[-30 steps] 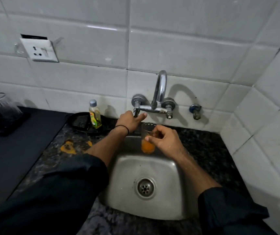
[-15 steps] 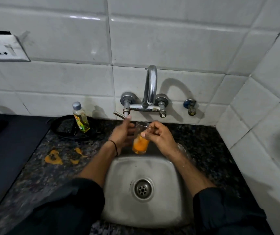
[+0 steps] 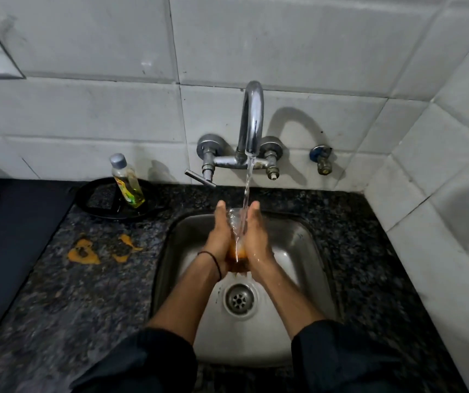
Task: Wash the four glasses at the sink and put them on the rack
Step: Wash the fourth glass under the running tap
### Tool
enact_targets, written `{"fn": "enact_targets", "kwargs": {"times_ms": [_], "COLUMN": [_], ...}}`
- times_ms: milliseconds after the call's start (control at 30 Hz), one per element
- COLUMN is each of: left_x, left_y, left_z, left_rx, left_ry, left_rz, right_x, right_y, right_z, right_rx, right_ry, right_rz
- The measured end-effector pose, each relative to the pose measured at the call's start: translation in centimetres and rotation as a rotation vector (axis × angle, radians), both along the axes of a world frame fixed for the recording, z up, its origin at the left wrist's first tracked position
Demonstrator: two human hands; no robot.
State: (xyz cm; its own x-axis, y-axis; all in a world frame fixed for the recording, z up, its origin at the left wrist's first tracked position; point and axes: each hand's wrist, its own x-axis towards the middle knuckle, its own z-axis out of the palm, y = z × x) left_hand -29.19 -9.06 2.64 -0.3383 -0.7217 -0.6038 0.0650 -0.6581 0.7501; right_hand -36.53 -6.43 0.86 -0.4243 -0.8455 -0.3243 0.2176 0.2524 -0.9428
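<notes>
Glass (image 3: 235, 220) is pressed between my two palms. Left hand (image 3: 218, 236) lies flat on one side and right hand (image 3: 256, 236) flat on the other, fingers of both straight and pointing away from me. Glass mouth is near my fingertips, base by my wrists, with orange liquid (image 3: 237, 264) at the base end. Water stream (image 3: 247, 185) from the faucet (image 3: 251, 117) falls between the hands onto the glass. Both hands are over the sink (image 3: 301, 251); the drain (image 3: 239, 299) is nearer me than my wrists. A bottle (image 3: 128, 184) stands well left of my left hand.

There are 2 hands (image 3: 218, 238) (image 3: 257, 236), 1 glass (image 3: 233, 222), 1 sink (image 3: 309, 251), 1 tap (image 3: 251, 117), 1 bottle (image 3: 128, 184).
</notes>
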Motion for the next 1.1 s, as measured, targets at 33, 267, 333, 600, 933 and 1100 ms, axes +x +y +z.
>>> {"fn": "enact_targets", "kwargs": {"times_ms": [33,267,333,600,933,1100], "left_x": [-0.2,-0.1,0.3,0.4,0.5,0.3], "left_y": [-0.6,3.2,4.5,-0.2,2.2,2.1], "left_z": [-0.1,-5.6,-5.3,-4.4,-2.7,-4.6], "left_rx": [0.063,-0.499,-0.444,-0.315,-0.120,-0.368], "left_ry": [-0.022,-0.209,-0.030,-0.409,-0.100,-0.285], "left_rz": [0.077,0.084,0.022,0.026,0.049,0.122], "right_x": [0.2,1.9,0.9,3.1,1.0,2.0], "right_y": [0.2,0.2,0.5,1.0,1.0,0.6], "right_z": [-0.6,-2.4,-2.6,-4.2,-3.6,-3.9], "right_rx": [-0.052,0.089,0.200,-0.008,0.022,0.063], "right_ry": [0.079,0.391,0.276,0.113,0.000,0.284], "right_rz": [0.014,-0.094,-0.090,-0.065,-0.064,-0.043]}}
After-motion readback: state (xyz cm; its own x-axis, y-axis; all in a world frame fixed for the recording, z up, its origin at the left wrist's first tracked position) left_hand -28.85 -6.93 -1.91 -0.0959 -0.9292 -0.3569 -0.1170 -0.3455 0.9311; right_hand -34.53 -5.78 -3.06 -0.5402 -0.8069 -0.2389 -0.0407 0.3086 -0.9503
